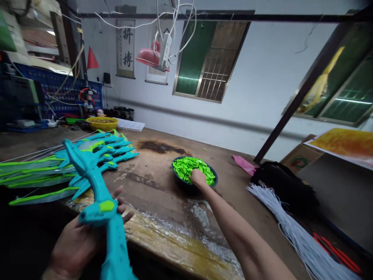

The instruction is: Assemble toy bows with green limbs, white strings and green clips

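My left hand grips a turquoise plastic toy bow piece with a lime green insert, near the table's front edge. My right hand reaches forward into a dark bowl filled with small lime green plastic pieces; its fingers are among the pieces, and whether it holds one is hidden. A pile of more turquoise and green bow parts lies on the wooden table to the left.
A bundle of white cords and a black heap lie at the right. A yellow bowl and a white tray stand at the back. A pink lamp hangs overhead. Clear film covers the table's front edge.
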`<state>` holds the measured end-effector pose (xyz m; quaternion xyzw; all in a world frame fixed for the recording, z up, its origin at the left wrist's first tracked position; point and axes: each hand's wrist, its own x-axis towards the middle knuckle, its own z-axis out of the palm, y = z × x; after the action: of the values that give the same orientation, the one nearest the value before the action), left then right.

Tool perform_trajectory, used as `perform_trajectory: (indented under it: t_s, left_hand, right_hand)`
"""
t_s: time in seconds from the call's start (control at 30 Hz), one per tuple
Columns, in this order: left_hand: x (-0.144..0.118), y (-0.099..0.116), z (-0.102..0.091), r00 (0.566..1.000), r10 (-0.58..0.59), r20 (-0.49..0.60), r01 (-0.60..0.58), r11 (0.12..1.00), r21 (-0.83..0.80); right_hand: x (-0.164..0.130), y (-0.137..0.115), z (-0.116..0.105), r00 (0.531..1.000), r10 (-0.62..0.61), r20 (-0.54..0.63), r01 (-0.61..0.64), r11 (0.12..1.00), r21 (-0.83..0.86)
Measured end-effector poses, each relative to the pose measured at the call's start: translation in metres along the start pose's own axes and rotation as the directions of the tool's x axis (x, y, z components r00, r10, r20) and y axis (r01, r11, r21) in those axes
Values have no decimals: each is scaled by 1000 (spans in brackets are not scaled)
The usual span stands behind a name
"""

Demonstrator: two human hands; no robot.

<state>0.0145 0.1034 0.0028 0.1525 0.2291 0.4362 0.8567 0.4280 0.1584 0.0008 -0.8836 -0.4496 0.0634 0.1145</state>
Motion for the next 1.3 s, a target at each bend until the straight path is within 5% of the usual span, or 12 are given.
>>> perform_trajectory:
  t_s: [0.1,0.27,0.5,0.67,0.8,0.9,1.07,1.3]
  left_hand:
    - [0,5,6,996,64,-61,-66,997,-38]
    - [-14,-28,29,998,62,-5,-61,994,89]
    - [-24,-57,35,993,117,35,-122,958,260]
    - [-23,-82,42,986,117,117,-153,913,377]
    - [-21,-105,45,969,133,208,-213,874,436]
    - [-19,-118,46,961,153,229,-246,850,465]
    - [-25,-126,56,973,132,191,-212,837,505]
    - [-34,-125,70,937,173,303,-332,707,625]
  right_hand:
    - [4,6,5,1000,14,26,-15,999,29]
    - [-2,14,-1,998,-46,-42,52,990,133]
    - [-21,19,-46,985,-158,-70,173,893,415]
    - [-89,0,-73,943,-333,-21,253,672,696]
    - [-178,-21,-59,858,-512,40,239,468,851]
    - [-224,-27,-44,851,-526,10,224,380,898]
    - [-245,-20,-42,866,-473,-163,352,346,870]
    - [-252,-13,-48,865,-425,-266,444,400,802]
